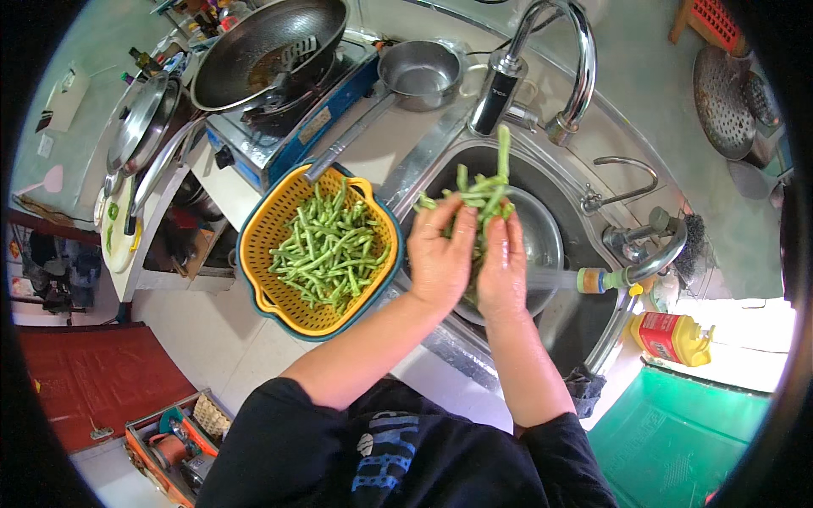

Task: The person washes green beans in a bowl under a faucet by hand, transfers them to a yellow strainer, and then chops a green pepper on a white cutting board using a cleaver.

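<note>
Over the sink (591, 241), my left hand (441, 254) and my right hand (503, 263) are cupped around a bunch of cut green beans (484, 193). Both hands look wet. Beneath them a metal bowl (540, 222) sits in the basin, partly hidden by my hands and the beans. Left of my left hand is a yellow colander (263, 279) nested in a dark blue-green basin (399, 254). A heap of cut green beans (330, 247) lies in the colander.
A chrome faucet (581, 76) arches behind the sink; a second tap (667, 247) with a hose end reaches in from the right. The long-handled saucepan (422, 73) has its handle over the colander's rim. A wok (222, 70) with a slotted turner stands on the gas stove (286, 140).
</note>
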A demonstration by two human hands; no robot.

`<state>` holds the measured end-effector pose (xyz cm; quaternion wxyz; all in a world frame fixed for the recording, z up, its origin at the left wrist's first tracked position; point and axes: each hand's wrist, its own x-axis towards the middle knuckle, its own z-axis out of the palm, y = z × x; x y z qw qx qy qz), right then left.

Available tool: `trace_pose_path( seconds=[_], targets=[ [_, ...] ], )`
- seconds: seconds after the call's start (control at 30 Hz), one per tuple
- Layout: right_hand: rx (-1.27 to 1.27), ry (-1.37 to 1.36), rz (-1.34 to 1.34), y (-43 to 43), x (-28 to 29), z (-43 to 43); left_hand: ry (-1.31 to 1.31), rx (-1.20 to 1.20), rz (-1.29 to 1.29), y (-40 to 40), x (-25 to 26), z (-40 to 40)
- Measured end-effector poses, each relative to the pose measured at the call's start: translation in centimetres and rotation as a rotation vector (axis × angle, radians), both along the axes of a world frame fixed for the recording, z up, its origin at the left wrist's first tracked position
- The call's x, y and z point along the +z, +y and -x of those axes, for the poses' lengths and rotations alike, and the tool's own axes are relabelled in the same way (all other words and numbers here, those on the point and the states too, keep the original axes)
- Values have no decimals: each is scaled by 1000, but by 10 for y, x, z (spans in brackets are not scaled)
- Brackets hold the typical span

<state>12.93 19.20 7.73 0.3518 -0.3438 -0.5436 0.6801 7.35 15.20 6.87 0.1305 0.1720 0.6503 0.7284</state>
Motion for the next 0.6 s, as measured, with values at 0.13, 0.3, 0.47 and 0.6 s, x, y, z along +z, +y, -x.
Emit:
trace_pose_path(
  seconds=[0.13,0.3,0.47,0.6],
  targets=[
    [198,376,57,-50,16,43,71,41,8,-63,43,39],
    [608,-98,-262,-90,-4,86,64,-8,557,-157,21,102],
    [772,-361,-495,-70,-8,73,389,-177,1132,-187,27,112],
    [610,-208,-699,-61,-8,58,907,-20,1014,-159,48,94]
  ],
)
